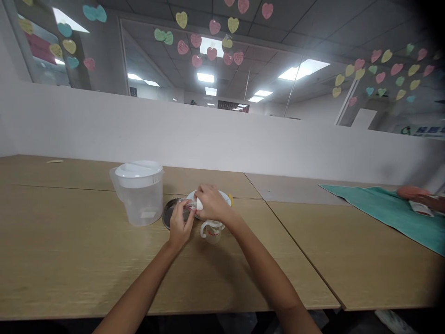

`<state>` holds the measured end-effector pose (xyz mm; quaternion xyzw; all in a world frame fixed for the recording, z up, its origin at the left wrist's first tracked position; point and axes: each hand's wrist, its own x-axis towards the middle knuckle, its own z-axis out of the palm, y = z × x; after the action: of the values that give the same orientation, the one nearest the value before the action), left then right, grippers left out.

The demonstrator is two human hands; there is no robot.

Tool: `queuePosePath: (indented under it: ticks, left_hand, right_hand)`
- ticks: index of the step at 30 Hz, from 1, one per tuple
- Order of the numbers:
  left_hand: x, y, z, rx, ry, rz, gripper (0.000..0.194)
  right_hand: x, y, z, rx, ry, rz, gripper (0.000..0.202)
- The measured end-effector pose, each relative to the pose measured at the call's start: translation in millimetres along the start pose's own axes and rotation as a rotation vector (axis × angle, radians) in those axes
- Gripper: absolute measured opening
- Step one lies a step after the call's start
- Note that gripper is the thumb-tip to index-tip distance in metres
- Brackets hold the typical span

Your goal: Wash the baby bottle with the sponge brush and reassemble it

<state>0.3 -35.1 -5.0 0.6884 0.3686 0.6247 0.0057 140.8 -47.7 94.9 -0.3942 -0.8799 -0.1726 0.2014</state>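
Above the middle of the table, my left hand (pixel 180 227) pinches a small clear bottle-like piece (pixel 187 202). My right hand (pixel 210 204) is closed around its white cap-like end (pixel 199 204), so the two hands meet on one object. Its exact kind is partly hidden by my fingers. Just below my right hand stands a small clear measuring cup (pixel 213 235) with red print and a whitish handle. Behind my hands lie a round dark metal pan (pixel 168 214) and a pale round dish (pixel 225 196) with a yellow bit at its right side, both partly covered.
A clear plastic pitcher (pixel 143 204) with a white lid stands left of my hands. At the right, a teal cloth (pixel 378 204) carries a reddish-orange item (pixel 413 192). The wooden table (pixel 86 260) has seams and ends at a low white wall (pixel 194 139) below glass.
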Motion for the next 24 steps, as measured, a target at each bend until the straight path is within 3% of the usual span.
queuePosePath:
  ticks: [4, 7, 9, 11, 14, 24]
  left_hand:
    - [-4, 1, 2.8, -0.111, -0.190, -0.078, 0.042]
    - [-11, 3, 7.2, -0.081, -0.381, -0.020, 0.054]
    - [-15, 5, 10.9, 0.000, -0.447, 0.041, 0.064]
    - [-17, 7, 14.5, 0.083, -0.453, 0.096, 0.066]
    - [-18, 7, 17.9, 0.162, -0.433, 0.149, 0.053]
    - [-17, 7, 17.5, 0.160, -0.449, 0.152, 0.067]
  right_hand:
    - [-3, 13, -9, 0.000, 0.055, 0.176, 0.034]
    - [-8, 22, -19, 0.100, 0.054, 0.224, 0.032]
    - [-11, 27, -23, 0.215, -0.007, 0.236, 0.031]
    - [-13, 30, -25, 0.341, -0.098, 0.224, 0.031]
    - [-14, 32, -23, 0.473, -0.232, 0.167, 0.034]
    - [-22, 42, -34, 0.447, -0.425, 0.229, 0.032]
